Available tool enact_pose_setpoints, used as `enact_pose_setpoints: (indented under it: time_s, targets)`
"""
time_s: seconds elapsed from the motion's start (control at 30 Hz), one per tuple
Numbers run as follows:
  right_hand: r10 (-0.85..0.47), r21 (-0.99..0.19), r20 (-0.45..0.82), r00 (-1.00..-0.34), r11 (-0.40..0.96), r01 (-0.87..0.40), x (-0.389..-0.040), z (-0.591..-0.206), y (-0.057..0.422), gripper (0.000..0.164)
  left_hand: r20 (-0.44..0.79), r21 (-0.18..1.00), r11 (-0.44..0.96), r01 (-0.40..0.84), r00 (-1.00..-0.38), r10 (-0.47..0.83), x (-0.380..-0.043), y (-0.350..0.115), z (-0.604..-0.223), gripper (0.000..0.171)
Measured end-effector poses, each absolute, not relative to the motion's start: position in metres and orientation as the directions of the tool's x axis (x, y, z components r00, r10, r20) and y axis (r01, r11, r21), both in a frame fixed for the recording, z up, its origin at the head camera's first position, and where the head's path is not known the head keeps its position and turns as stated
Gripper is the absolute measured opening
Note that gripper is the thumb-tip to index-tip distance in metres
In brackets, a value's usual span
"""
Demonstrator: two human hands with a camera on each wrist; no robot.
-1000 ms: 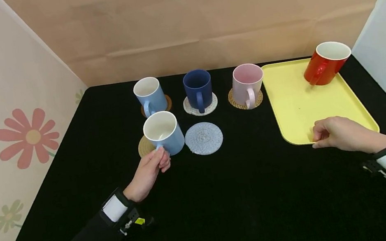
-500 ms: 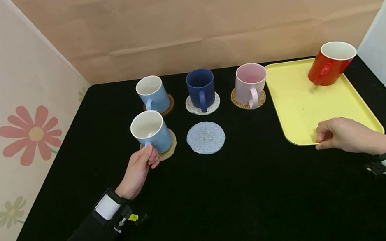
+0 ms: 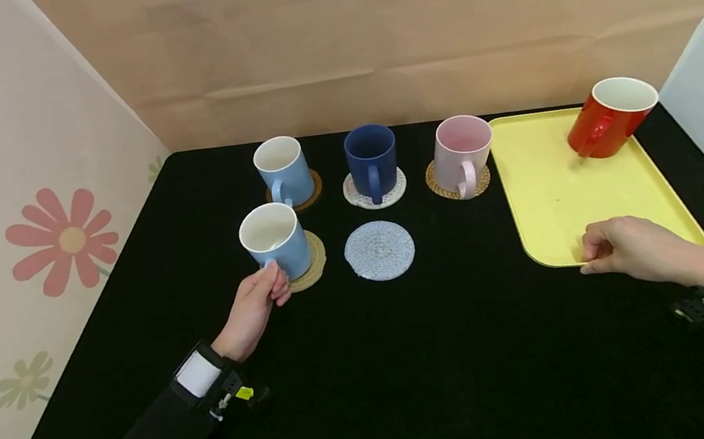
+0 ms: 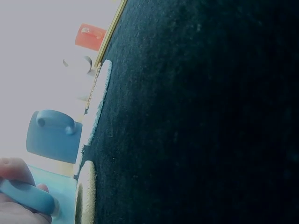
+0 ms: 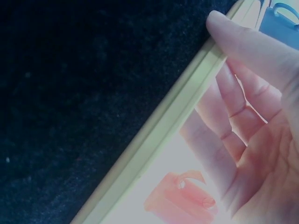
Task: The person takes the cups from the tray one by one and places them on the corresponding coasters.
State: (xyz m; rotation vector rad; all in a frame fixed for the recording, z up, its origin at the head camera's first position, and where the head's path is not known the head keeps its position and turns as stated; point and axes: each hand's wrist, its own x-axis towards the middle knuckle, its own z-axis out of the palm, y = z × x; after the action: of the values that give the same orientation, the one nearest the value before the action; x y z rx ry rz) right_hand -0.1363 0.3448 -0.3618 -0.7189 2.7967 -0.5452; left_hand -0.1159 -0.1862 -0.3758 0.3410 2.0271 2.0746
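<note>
My left hand (image 3: 254, 306) pinches the handle of a light blue mug (image 3: 280, 244) with a white inside. The mug stands upright over the left part of a tan coaster (image 3: 314, 263); in the left wrist view its base is right at the coaster (image 4: 86, 196). My right hand (image 3: 636, 249) grips the near rim of a yellow tray (image 3: 570, 217), thumb outside and fingers curled over the inner side, as the right wrist view shows. A red mug (image 3: 604, 125) leans at the tray's far right corner. Beside the tan coaster lies a bare pale blue coaster (image 3: 380, 250).
Behind, a second light blue mug (image 3: 291, 175) stands on a brown coaster (image 3: 314, 193), a navy mug (image 3: 371, 156) on a white coaster (image 3: 359, 199), and a pink mug (image 3: 457, 154) on a woven coaster (image 3: 443, 189). Paper walls border the black table (image 3: 416, 377).
My left hand has carried the light blue mug to the left, over the tan coaster, where it now stays nearly still. The right hand has kept its place at the tray's rim.
</note>
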Motion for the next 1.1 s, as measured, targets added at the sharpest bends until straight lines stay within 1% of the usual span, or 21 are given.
enact_pose_setpoints:
  time_s: [0.23,0.43,0.93,1.1]
  targets:
    - [-0.504,-0.396,-0.082,-0.86,0.808,-0.436,-0.1362,-0.3625,0.3453,0.028,-0.004,1.0,-0.025,-0.013,-0.948,0.317,-0.1163,-0.1846,-0.3759,0.04]
    - [-0.501,-0.403,-0.09,-0.861,0.809,-0.429,-0.1364,-0.3617,0.3451,0.028,-0.008,0.999,-0.033,-0.019,-0.949,0.314,-0.117,-0.1848,-0.3759,0.04]
    - [-0.498,-0.409,-0.09,-0.863,0.808,-0.424,-0.1363,-0.3598,0.3456,0.027,-0.007,0.999,-0.029,-0.015,-0.966,0.257,-0.1139,-0.1774,-0.38,0.041]
    - [-0.495,-0.408,-0.092,-0.864,0.81,-0.421,-0.1358,-0.3607,0.3461,0.027,-0.008,0.999,-0.039,-0.019,-0.964,0.265,-0.1143,-0.178,-0.3811,0.041]
